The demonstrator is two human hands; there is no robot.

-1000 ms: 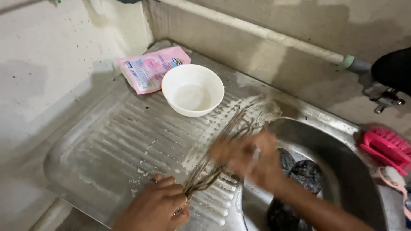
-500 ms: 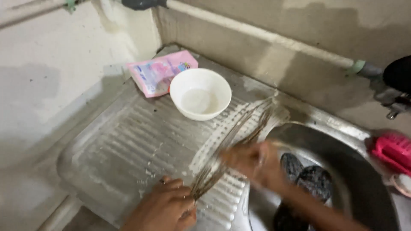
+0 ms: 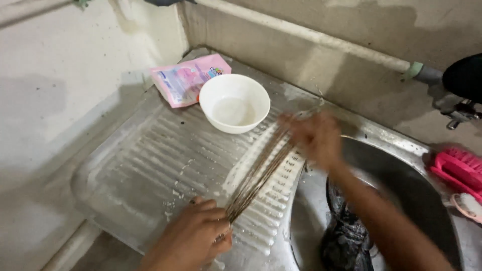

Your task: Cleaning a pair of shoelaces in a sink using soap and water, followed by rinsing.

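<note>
My left hand (image 3: 193, 238) grips the near end of a bundle of thin brown metal skewers (image 3: 258, 175) that lies across the ribbed steel drainboard (image 3: 150, 160). Soapy foam streaks the ribs under the bundle. My right hand (image 3: 314, 138), blurred by motion, is closed around the far end of the skewers near the sink's rim. A white bowl (image 3: 234, 103) with a little cloudy liquid stands just beyond the skewers. Behind it lies a pink detergent pouch (image 3: 188, 80).
The steel sink basin (image 3: 401, 200) at the right holds a dark wet object (image 3: 346, 236). A pink scrub brush (image 3: 459, 168) lies on the sink's right rim. A pipe (image 3: 311, 32) and a tap (image 3: 452, 95) run along the back wall.
My right hand has slid up the skewers from their middle to their far end. The left hand keeps its grip on the near end. The view has shifted slightly.
</note>
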